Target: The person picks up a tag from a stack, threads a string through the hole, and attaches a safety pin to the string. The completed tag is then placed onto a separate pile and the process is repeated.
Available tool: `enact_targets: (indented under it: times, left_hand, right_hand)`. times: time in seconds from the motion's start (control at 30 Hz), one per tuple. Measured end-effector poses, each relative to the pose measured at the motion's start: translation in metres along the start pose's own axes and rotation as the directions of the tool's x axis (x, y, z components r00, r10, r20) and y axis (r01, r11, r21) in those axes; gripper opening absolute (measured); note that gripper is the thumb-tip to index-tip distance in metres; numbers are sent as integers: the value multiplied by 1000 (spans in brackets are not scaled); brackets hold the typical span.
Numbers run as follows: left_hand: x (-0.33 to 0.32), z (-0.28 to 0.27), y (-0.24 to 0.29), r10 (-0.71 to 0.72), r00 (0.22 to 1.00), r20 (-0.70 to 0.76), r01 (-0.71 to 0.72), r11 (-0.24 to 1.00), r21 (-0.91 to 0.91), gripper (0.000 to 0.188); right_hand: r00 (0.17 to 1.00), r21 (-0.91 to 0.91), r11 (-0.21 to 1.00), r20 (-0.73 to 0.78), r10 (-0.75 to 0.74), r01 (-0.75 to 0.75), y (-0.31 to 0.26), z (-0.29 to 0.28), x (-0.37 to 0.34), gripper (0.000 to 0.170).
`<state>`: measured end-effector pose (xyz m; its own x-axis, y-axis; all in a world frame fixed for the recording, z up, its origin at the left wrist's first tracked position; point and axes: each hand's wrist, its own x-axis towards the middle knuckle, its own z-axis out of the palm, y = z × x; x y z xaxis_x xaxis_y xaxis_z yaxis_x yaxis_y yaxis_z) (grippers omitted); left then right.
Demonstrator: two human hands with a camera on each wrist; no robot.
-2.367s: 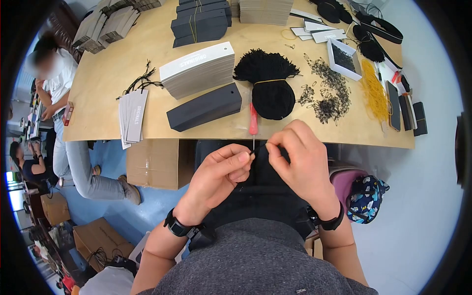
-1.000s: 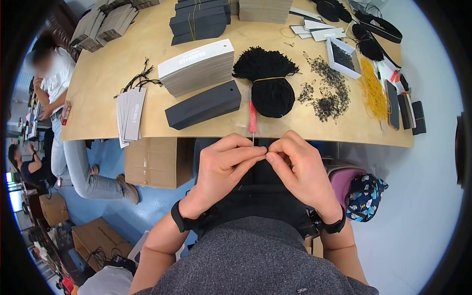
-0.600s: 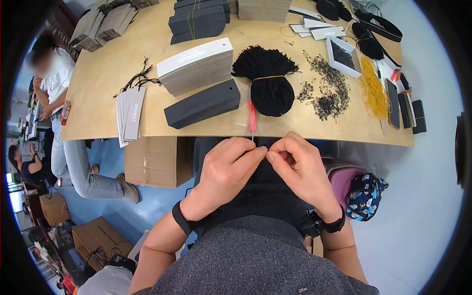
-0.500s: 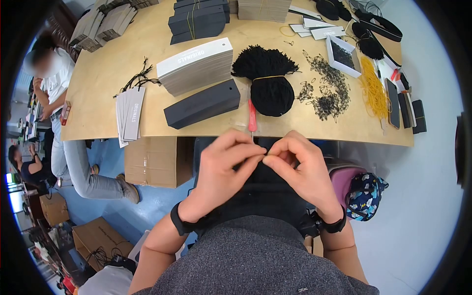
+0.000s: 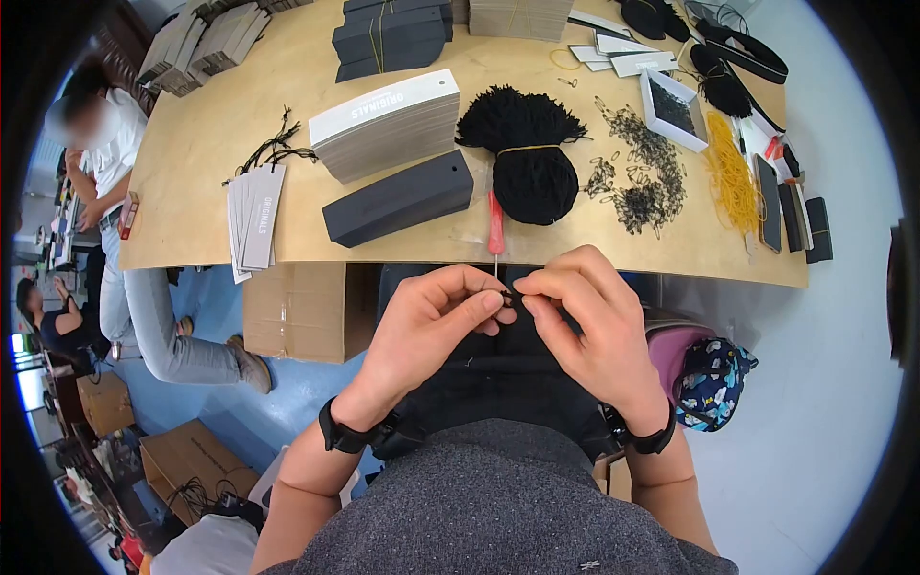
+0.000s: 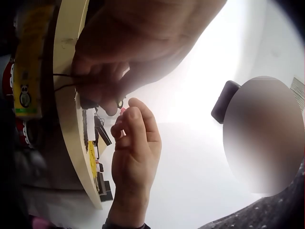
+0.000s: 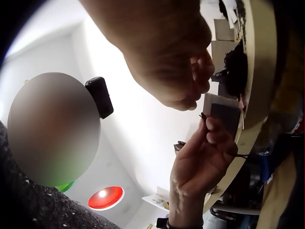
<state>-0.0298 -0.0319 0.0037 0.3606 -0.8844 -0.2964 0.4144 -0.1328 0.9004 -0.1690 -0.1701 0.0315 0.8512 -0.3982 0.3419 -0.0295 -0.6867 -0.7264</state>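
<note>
In front of the table edge, my left hand [image 5: 436, 321] pinches a small piece of black cord [image 5: 508, 298] between thumb and index finger. Thin strands of the cord [image 6: 62, 88] trail out past that hand in the left wrist view. A short dark tip pokes up from the pinch in the right wrist view. My right hand [image 5: 594, 321] is close by on the right, thumb and index finger bent toward the cord; I cannot tell whether they hold any of it. Just beyond lies a red-handled tool [image 5: 495, 228] with a thin metal shaft, its tip extending over the edge.
On the table [image 5: 192, 220] are a bundle of black cords [image 5: 537, 182], loose black safety pins [image 5: 647, 182], a white box [image 5: 671, 107], grey tags [image 5: 257, 220], a white-topped tag stack [image 5: 383, 125], a dark stack [image 5: 398, 198] and yellow bands [image 5: 733, 182]. A person sits at left.
Half a second ago my fingertips met. Now they stand slightly apart, and my left hand has turned so its thumb and the black cord show.
</note>
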Motion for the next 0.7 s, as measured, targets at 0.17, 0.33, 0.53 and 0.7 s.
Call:
enact_targets:
  times: [0.17, 0.33, 0.53, 0.7]
  left_hand:
    - [-1, -6, 4, -80, 995, 67, 76, 995, 65, 19]
    - [-3, -9, 5, -97, 992, 80, 89, 990, 107, 18]
    - [-2, -13, 4, -131, 987, 89, 120, 985, 122, 18]
    - [-1, -16, -1, -114, 992, 47, 117, 991, -62, 15]
  right_hand:
    - [976, -123, 969, 69, -208, 215, 7, -5, 10, 22]
    - [958, -114, 961, 167, -233, 253, 10, -6, 13, 22]
    - [952, -96, 966, 220, -215, 240, 10, -6, 13, 18]
    - [961, -115, 962, 155, -228, 247, 15, -4, 12, 20]
